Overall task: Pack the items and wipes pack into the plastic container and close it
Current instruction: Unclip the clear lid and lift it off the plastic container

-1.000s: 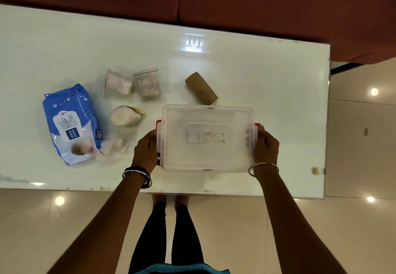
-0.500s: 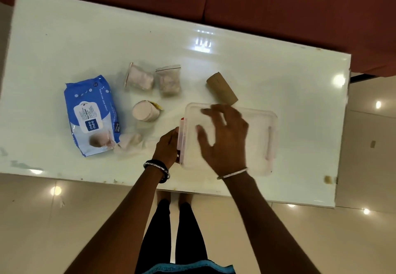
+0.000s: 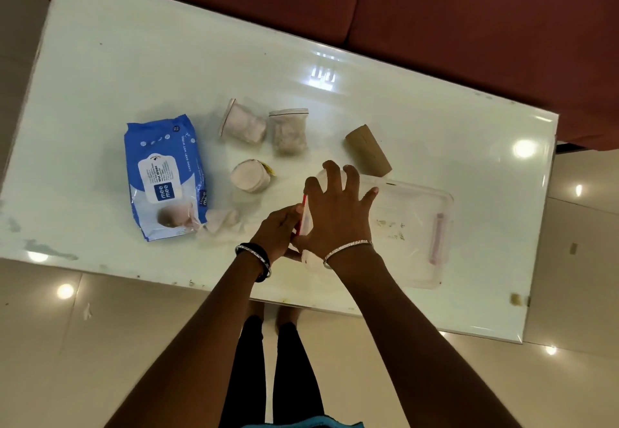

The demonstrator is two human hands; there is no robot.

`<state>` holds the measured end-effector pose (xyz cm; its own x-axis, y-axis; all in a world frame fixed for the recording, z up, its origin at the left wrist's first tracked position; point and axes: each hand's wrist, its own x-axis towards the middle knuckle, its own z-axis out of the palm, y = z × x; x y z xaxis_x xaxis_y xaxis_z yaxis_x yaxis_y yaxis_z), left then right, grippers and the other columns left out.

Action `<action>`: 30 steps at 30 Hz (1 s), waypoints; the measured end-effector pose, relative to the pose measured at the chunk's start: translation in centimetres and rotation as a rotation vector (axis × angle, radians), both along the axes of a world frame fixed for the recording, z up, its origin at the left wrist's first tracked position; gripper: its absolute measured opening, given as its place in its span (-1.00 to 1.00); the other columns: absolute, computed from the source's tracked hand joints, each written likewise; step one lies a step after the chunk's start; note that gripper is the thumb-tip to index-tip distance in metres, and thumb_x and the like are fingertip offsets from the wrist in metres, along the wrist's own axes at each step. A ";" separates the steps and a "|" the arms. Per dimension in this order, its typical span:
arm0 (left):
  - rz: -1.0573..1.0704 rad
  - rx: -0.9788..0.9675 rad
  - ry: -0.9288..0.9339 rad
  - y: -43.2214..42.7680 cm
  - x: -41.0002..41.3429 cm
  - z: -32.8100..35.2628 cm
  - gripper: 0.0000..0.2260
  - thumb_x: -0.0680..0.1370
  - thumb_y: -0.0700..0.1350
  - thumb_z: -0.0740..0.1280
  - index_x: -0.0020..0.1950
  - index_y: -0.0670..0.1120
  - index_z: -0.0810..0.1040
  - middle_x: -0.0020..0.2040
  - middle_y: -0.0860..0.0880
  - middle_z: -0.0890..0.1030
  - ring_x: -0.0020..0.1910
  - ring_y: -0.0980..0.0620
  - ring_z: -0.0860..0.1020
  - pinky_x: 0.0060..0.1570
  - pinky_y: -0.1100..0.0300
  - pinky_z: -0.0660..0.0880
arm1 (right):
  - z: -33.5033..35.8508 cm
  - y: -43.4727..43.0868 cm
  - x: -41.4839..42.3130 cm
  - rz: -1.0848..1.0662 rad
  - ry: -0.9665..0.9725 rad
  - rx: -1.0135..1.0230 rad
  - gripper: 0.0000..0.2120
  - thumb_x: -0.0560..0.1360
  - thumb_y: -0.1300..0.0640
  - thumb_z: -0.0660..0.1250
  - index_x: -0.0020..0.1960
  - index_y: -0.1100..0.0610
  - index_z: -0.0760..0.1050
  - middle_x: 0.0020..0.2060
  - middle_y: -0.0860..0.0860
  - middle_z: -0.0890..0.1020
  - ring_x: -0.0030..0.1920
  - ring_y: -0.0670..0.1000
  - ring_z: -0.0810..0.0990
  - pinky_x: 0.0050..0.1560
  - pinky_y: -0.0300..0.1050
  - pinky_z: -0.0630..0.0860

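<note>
A clear plastic container (image 3: 412, 226) with its lid on lies at the table's near right. My right hand (image 3: 338, 213) rests flat on the left part of the lid, fingers spread. My left hand (image 3: 278, 230) pinches the red latch (image 3: 304, 208) at the container's left end. A blue wipes pack (image 3: 165, 176) lies to the left. Two zip bags (image 3: 243, 123) (image 3: 288, 131), a round stack of pads (image 3: 250, 175), a small crumpled bag (image 3: 222, 220) and a cardboard tube (image 3: 368, 150) lie loose on the table.
The glossy white table (image 3: 134, 59) runs from far left to right, with a dark red sofa (image 3: 435, 9) behind it. The tube lies just beyond the container's far left corner. My legs stand on the tiled floor (image 3: 67, 344) below the near edge.
My right hand left the container's right latch and crossed onto the left part of the lid. My left hand stayed at the left latch and now pinches it. The view shifted.
</note>
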<state>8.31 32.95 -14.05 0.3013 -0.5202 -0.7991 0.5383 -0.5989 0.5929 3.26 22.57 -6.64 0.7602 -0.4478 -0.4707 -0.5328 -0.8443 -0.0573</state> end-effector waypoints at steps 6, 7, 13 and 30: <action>-0.017 0.029 -0.042 -0.1 0.2 0.4 -0.60 0.65 0.08 0.07 0.23 -0.17 0.50 -0.12 -0.11 0.60 -0.21 -0.13 0.63 -0.17 -0.25 0.62 | 0.2 -0.3 0.8 0.042 0.027 -0.036 -0.31 0.22 -0.18 0.47 0.27 0.01 0.35 0.36 0.11 0.28 0.39 0.28 0.21 0.18 0.52 0.32; -0.017 0.031 -0.048 -0.2 0.2 0.4 -0.60 0.65 0.08 0.06 0.23 -0.17 0.50 -0.14 -0.10 0.60 -0.23 -0.11 0.64 -0.19 -0.23 0.63 | 0.2 -0.4 0.8 0.047 0.025 -0.036 -0.30 0.21 -0.18 0.47 0.27 0.01 0.35 0.35 0.11 0.29 0.38 0.28 0.22 0.18 0.52 0.33; -0.045 0.060 -0.107 -0.4 0.1 0.2 -0.63 0.66 0.04 0.05 0.26 -0.14 0.50 0.01 -0.15 0.60 -0.17 -0.13 0.64 -0.28 -0.09 0.66 | 1.5 -1.0 0.6 0.059 -0.001 0.022 -0.26 0.19 -0.25 0.44 0.28 0.00 0.36 0.36 0.08 0.30 0.39 0.25 0.22 0.16 0.50 0.38; -0.047 0.180 -0.146 -0.8 -0.2 0.6 -0.68 0.68 -0.11 0.04 0.36 -0.15 0.44 0.04 -0.21 0.58 -0.25 -0.10 0.61 -0.39 0.10 0.59 | 14.4 -12.6 -13.2 -0.063 -0.197 0.073 -0.40 -0.02 -0.44 0.45 -0.26 0.01 0.45 -0.24 -0.09 0.47 -0.03 0.00 0.33 -0.17 -0.15 0.30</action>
<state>8.07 32.13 -13.40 0.3997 -0.3896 -0.8297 0.4238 -0.7241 0.5442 -9.94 9.92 7.71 0.8122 -0.4679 -0.3484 -0.5572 -0.7992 -0.2255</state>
